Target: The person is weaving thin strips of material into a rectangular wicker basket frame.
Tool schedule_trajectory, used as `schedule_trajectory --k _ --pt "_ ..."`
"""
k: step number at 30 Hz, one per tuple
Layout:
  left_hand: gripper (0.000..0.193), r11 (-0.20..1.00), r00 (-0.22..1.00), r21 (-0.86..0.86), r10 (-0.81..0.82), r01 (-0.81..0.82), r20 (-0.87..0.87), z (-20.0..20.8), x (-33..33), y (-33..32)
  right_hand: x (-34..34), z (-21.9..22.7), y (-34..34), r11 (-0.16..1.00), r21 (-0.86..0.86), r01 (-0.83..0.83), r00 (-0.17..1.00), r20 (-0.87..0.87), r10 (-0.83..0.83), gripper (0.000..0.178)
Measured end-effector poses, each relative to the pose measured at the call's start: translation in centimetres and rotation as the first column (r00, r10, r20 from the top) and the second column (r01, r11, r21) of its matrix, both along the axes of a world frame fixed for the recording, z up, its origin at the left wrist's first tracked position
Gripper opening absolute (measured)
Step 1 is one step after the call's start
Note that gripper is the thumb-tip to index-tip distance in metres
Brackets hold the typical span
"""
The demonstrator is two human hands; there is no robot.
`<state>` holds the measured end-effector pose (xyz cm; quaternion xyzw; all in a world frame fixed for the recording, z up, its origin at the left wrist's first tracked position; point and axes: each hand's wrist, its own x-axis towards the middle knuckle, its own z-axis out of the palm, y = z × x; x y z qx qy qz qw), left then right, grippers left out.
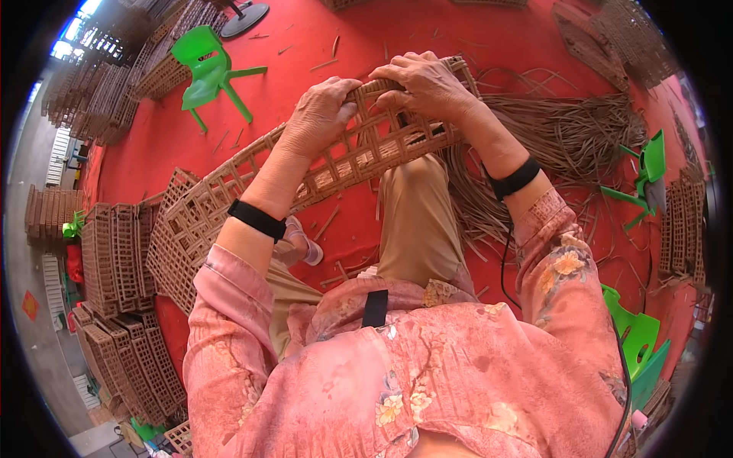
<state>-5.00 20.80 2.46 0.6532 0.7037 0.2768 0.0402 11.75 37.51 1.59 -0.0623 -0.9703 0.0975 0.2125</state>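
A long, brown woven lattice basket point(336, 166) lies tilted across my knees, its far rim raised. My left hand point(321, 114) grips that rim near the middle, fingers curled over the edge. Close beside it, my right hand point(424, 84) is wrapped over the same rim toward the basket's right end. The fingertips of both hands are partly hidden behind the weave. Right of the basket, a big heap of loose brown weaving strips point(557, 130) spreads over the red floor point(305, 38).
Stacks of woven baskets point(114, 252) stand at the left, with more piled at the far left point(99, 84) and far right point(634, 38). A green chair point(206, 72) stands beyond my left arm. Other green chairs point(649, 164) are at the right. Scraps of strip litter the floor.
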Motion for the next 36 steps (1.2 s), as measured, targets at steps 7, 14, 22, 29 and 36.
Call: schedule_trajectory --k 7,14,22,29,36 --pt "0.033 0.999 0.999 0.028 -0.019 0.018 0.034 0.2 -0.2 0.0 -0.9 -1.3 -0.1 0.987 0.159 0.012 0.986 -0.163 0.014 0.037" --pt "0.036 0.975 0.922 -0.206 0.006 0.080 0.387 1.2 -1.8 0.8 -1.6 -0.9 1.0 0.983 0.169 -0.072 0.992 -0.089 0.088 0.032" --pt "0.040 0.915 0.649 -0.275 0.020 0.294 0.761 1.0 -4.3 1.5 0.1 -0.3 2.6 0.991 -0.042 -0.130 0.987 -0.105 0.125 0.038" --pt "0.039 0.983 0.963 -0.154 -0.051 0.095 0.266 1.0 1.4 4.0 3.0 -0.2 5.3 0.993 -0.121 -0.013 1.000 0.015 0.015 0.044" --pt "0.041 0.990 0.940 -0.116 -0.041 0.085 0.339 1.1 2.4 4.9 3.2 -0.5 5.4 0.992 -0.127 -0.028 0.999 -0.042 0.022 0.044"
